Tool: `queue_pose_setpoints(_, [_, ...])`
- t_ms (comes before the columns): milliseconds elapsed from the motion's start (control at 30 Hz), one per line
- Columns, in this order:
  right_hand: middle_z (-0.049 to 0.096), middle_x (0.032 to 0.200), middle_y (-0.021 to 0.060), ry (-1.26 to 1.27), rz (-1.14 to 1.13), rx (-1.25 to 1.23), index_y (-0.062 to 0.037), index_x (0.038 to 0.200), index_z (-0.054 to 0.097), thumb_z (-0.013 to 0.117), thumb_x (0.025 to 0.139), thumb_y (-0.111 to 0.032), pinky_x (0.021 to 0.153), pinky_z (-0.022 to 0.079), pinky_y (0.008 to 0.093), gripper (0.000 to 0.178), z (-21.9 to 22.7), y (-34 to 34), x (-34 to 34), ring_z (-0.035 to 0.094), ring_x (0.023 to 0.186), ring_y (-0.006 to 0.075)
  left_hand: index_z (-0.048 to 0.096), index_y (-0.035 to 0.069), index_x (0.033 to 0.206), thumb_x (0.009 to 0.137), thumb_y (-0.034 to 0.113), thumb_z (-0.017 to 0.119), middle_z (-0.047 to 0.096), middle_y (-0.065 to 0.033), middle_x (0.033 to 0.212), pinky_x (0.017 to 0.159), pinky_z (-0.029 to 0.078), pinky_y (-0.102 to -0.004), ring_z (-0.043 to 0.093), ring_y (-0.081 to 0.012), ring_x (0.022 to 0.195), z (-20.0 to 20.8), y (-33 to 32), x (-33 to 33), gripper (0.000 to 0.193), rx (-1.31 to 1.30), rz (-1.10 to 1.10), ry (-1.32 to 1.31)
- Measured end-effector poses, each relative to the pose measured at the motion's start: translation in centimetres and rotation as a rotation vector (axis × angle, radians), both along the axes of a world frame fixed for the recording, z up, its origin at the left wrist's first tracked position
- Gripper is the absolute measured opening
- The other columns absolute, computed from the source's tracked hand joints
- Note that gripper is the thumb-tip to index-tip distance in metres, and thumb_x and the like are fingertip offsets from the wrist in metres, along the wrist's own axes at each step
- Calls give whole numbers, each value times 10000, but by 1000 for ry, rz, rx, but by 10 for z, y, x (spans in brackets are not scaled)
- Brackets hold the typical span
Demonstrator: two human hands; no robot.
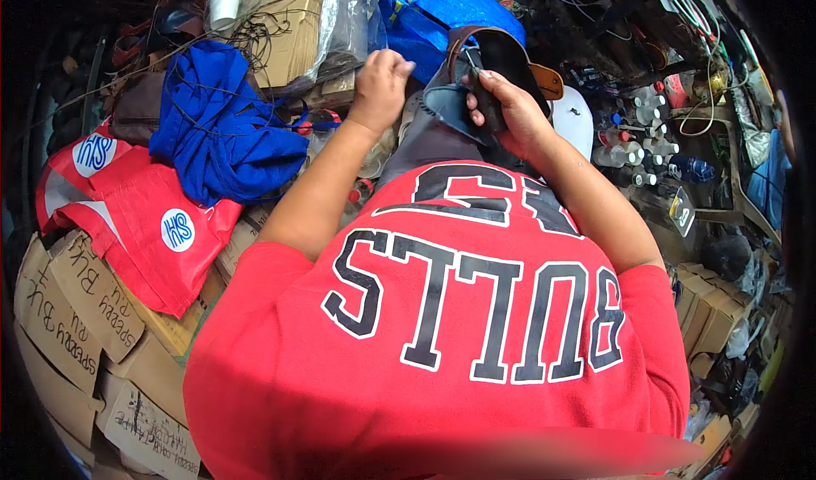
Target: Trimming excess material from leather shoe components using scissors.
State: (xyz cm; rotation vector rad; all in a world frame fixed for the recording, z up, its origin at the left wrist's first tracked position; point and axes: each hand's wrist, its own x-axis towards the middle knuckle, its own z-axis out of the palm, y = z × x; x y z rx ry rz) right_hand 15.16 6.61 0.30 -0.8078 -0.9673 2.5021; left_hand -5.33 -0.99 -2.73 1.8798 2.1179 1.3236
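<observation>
In my lap lies a shoe (pixel 503 55) with a dark inside, a brown rim and a blue-grey flap (pixel 450 110) that has stitch marks along its edge. My right hand (pixel 510 114) is closed round the dark handle of an awl (pixel 488 106), whose thin metal shaft reaches up to the shoe's rim. To the left of the shoe, my left hand (pixel 382 89) is raised with its fingers curled together. Whatever those fingers may hold is too small to make out. A brown leather piece (pixel 546 81) and a white rounded thing (pixel 574 123) sit just right of the shoe.
A bunched blue cloth (pixel 217 123) and a red bag (pixel 144 225) lie at left, above flattened cardboard (pixel 81 327). Plastic-wrapped brown card (pixel 289 34), a white cup (pixel 224 4) and a blue bag (pixel 450 4) are beyond. Several small bottles (pixel 637 153) crowd the right, near loose cables (pixel 710 97).
</observation>
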Motion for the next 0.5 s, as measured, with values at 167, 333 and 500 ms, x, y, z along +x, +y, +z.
queue_pose_setpoints(167, [519, 729, 43, -11, 6, -5, -47, 991, 491, 430, 925, -264, 573, 395, 232, 235, 2, 0, 0, 486, 581, 119, 518, 10, 729, 836, 222, 579, 535, -194, 709, 563, 401, -430, 513, -364, 620, 10, -7, -14, 245, -364, 31, -151])
queue_pose_setpoints(333, [521, 730, 40, -25, 35, 29, -63, 992, 493, 449, 916, -270, 563, 392, 225, 225, 6, -3, -2, 488, 579, 115, 615, 43, 698, 853, 289, 587, 534, -58, 588, 570, 427, -261, 546, -150, 584, 13, -5, -2, 292, -250, -5, -219])
queue_pose_setpoints(500, [521, 735, 33, -70, 69, 101, -77, 1008, 497, 477, 905, -263, 559, 389, 214, 214, 9, -3, -1, 492, 594, 105, 655, 15, 902, 806, 188, 666, 616, -35, 875, 699, 438, -206, 554, -77, 738, 28, -6, -8, 199, -468, -37, -607])
